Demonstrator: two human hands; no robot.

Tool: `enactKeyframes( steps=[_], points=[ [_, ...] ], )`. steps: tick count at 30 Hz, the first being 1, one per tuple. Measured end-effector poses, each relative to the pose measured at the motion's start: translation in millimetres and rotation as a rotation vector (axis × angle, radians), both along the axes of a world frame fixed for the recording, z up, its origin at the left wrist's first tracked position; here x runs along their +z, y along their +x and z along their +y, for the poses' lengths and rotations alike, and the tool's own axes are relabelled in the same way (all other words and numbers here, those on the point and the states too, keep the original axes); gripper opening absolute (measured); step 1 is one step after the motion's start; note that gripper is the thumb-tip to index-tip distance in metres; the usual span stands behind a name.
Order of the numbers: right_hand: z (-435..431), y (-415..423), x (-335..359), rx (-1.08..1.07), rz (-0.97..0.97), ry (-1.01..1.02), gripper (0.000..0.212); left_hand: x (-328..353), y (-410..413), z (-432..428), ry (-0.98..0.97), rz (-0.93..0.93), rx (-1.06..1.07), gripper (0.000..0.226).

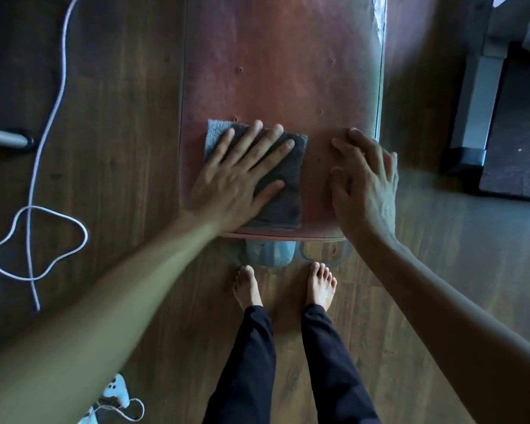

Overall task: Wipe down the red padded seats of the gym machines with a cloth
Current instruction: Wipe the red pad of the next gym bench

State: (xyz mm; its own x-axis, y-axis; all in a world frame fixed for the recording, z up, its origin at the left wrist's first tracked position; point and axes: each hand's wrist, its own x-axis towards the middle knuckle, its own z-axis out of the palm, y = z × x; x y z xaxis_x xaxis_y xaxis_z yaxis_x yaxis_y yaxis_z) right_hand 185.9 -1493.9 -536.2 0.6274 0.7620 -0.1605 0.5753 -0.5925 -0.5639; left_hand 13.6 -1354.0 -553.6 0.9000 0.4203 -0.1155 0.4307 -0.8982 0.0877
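- Head view: your left hand [236, 179] lies flat, fingers spread, pressing a dark cloth [285, 191] onto the near end of the red padded seat [276, 71].
- Your right hand [364, 179] rests open on the seat, holding nothing.
- The cloth looks soft and light; steer it under a flat palm.

We seem to be in a gym room. A worn red padded bench [282, 71] stretches on past our fingers [257, 148]. Off to their right a grey steel machine frame [478, 96] sits on a dark mat [517, 142]. To their left there's wood-look floor [120, 87] and a loose white cable [43, 139].
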Motion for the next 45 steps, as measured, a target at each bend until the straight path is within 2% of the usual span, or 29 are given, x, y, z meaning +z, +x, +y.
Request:
enactKeyframes(
  steps=[3,8,13,21,26,32,36,41,45],
  points=[
    [26.2,0.3,7.6,-0.079,0.002,0.017,0.039,-6.0,4.1,36.5,0.032,-0.011,0.049,0.059],
    [89.8,-4.1,0.5,-0.066,0.036,0.123,0.046,-12.2,24.2,76.1,0.047,-0.07,0.235,0.059],
    [135.8,-14.2,-16.3,-0.136,-0.039,0.093,0.051,-18.2,40.2,124.8,-0.031,-0.17,0.195,0.06],
    [142.4,-26.5,-28.6,-0.204,-0.269,0.013,0.048,-29.1,57.3,166.9,-0.083,-0.287,0.146,0.062],
    [142.0,-25.5,-32.0,-0.21,-0.341,0.029,0.043,-30.7,72.4,186.6,-0.103,-0.319,0.142,0.066],
    [149.1,-28.2,-28.7,-0.231,-0.324,0.067,0.038,-27.6,86.0,204.6,-0.171,-0.314,0.141,0.061],
    [161.8,-37.7,-21.7,-0.272,-0.22,0.127,0.035,-27.2,81.4,202.4,-0.209,-0.297,0.136,0.059],
    [164.1,-53.7,-26.6,-0.257,-0.229,0.227,0.033,-39.9,34.7,175.8,-0.328,-0.448,0.219,0.06],
    [161.1,-62.7,-27.7,-0.241,-0.28,0.19,0.034,-46.2,-4.2,144.9,-0.612,-0.567,0.35,0.062]
  ],
)
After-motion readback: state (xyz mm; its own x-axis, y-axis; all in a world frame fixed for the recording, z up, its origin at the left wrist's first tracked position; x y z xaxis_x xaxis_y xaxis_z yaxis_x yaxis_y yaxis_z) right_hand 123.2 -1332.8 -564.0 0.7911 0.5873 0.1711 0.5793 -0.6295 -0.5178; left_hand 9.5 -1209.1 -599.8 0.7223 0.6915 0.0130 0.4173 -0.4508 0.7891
